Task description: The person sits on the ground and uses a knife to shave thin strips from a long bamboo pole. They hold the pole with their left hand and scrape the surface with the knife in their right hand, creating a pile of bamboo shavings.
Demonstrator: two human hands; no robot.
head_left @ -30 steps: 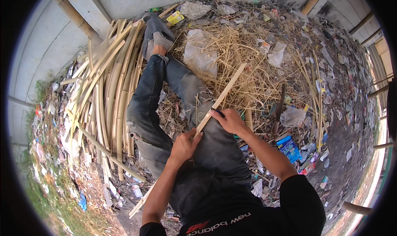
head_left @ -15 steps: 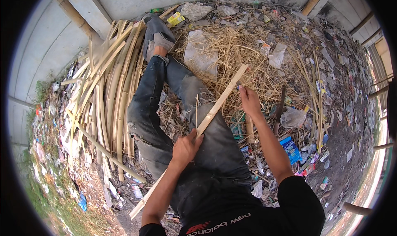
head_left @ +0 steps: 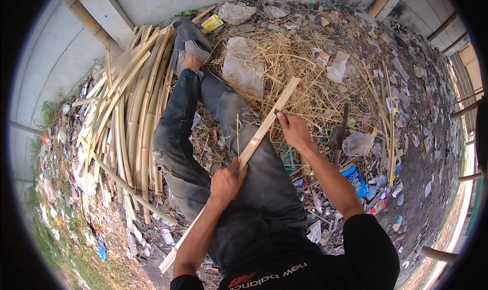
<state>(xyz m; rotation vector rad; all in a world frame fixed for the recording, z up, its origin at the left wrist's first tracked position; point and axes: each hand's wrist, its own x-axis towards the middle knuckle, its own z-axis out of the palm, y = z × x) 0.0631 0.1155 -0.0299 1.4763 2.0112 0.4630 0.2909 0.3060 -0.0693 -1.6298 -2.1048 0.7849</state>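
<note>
Left hand: my left hand (head_left: 227, 181) is clamped around the long pale split bamboo strip (head_left: 264, 127), lying across my lap.
Right hand: my right hand (head_left: 292, 130) pinches the strip higher up.
Beside me: stacked bamboo slats (head_left: 129, 112).

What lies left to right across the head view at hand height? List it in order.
Pile of split bamboo strips → left hand gripping the bamboo slat → right hand on the slat → dark blade tool stuck in the ground → crumpled clear plastic bag.

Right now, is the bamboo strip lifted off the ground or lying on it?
Lifted. The left hand grips the strip mid-length, the right hand holds it higher up, and it slants across the lap.
</note>
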